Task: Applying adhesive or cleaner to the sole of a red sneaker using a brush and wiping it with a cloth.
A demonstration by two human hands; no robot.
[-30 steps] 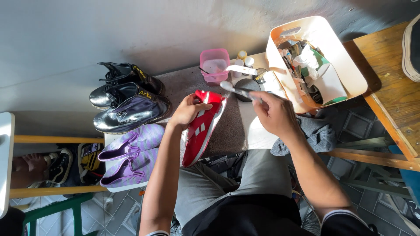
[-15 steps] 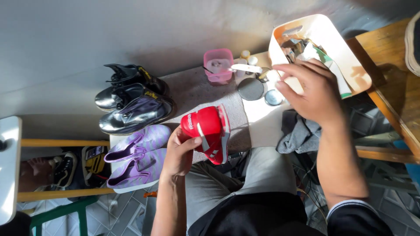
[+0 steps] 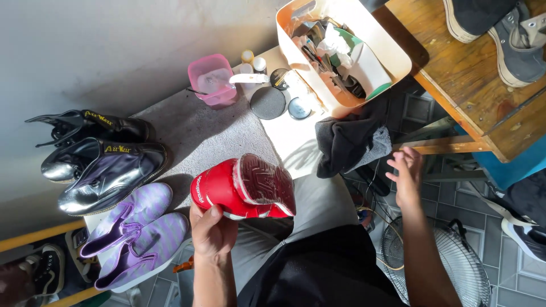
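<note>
My left hand grips a red shoe by its heel end, holding it over my lap with the worn reddish sole turned up toward me. Out to the right, my right hand hovers empty with fingers spread, just right of a dark grey cloth that hangs off the table's edge. Behind the cloth stands a cream plastic bin full of brushes, rags and bottles.
On the grey work surface lie a pair of black boots and a pair of purple shoes. A pink tub, small jars and round tins sit near the bin. A wooden table with dark sneakers stands right; a fan is below.
My right hand has left the cream bin and dropped down beside the grey cloth. My left hand has lifted the red shoe off the surface and turned its sole up.
</note>
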